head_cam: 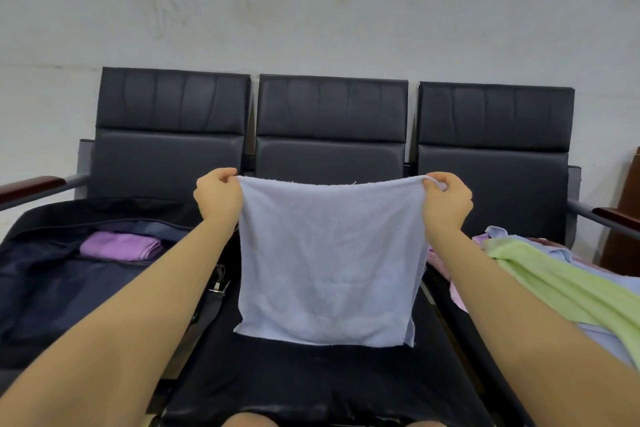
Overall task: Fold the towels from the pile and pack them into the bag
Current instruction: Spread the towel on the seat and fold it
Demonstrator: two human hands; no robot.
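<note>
While I hold the pale blue towel point(329, 263) spread over the middle seat point(311, 378), my left hand point(218, 192) pinches its top corner at 10 o'clock and my right hand point(446, 199) the one at 2 o'clock. It hangs limp, so I judge it light, soft and best gripped by corners. Bag point(52, 288) at 9 o'clock; pile point(561, 274) at 3 o'clock.

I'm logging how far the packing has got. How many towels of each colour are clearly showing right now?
Light blue towel, held up by the left hand and right hand: 1
Purple folded towel, in the bag: 1
Green towel, on the pile: 1
Total: 3
Pink and pale blue cloth under the green one cannot be counted.
</note>
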